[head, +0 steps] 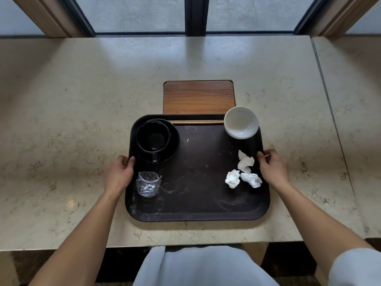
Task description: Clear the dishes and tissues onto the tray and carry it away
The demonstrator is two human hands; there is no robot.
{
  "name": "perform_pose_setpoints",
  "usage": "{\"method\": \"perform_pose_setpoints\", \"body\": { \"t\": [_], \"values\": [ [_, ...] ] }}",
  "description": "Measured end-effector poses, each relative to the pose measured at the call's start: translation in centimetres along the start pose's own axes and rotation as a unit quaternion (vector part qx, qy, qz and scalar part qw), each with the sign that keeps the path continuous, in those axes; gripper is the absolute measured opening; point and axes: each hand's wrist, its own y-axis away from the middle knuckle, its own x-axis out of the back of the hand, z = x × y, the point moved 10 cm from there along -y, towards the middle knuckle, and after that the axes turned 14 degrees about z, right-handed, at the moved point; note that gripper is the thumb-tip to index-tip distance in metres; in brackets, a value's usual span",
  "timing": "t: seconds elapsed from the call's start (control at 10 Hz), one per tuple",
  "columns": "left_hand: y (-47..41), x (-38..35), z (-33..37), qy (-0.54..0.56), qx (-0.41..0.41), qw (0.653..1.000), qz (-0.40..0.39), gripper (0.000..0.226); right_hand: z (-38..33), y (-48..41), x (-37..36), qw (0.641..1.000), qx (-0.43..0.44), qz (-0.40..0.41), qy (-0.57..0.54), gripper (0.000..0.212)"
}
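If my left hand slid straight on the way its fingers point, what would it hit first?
Probably the black saucer under the black cup; the left hand grips the tray edge, pointing that way.

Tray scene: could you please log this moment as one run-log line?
left hand: grips tray left edge | right hand: grips right edge | loaded: black cup, white bowl, tissues, chopsticks | tray on table

Worktop [82, 100]: pale marbled stone, smooth with a soft sheen. Tray [195, 203]: dark matt plastic, scuffed and streaked. Board [199, 97]: wood with a visible straight grain, satin finish. Cup [152, 138] and saucer [174, 141]: black, glossy glaze. Bowl [241, 122]: white, glossy ceramic. Chopsticks [195, 121]: light wood. Tissues [245, 172]: white crumpled paper, matt. Wrapper [148, 183]: clear crinkled plastic film, shiny.
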Motion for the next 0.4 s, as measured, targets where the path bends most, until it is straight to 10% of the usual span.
{"method": "perform_pose_setpoints", "body": {
  "t": [0.4],
  "values": [
    [9.5,3.7,-5.8,0.134,0.125,0.983,0.0,0.011,3.8,9.6,3.5,0.992,-0.08,0.045,-0.089,0.032]
  ]
}}
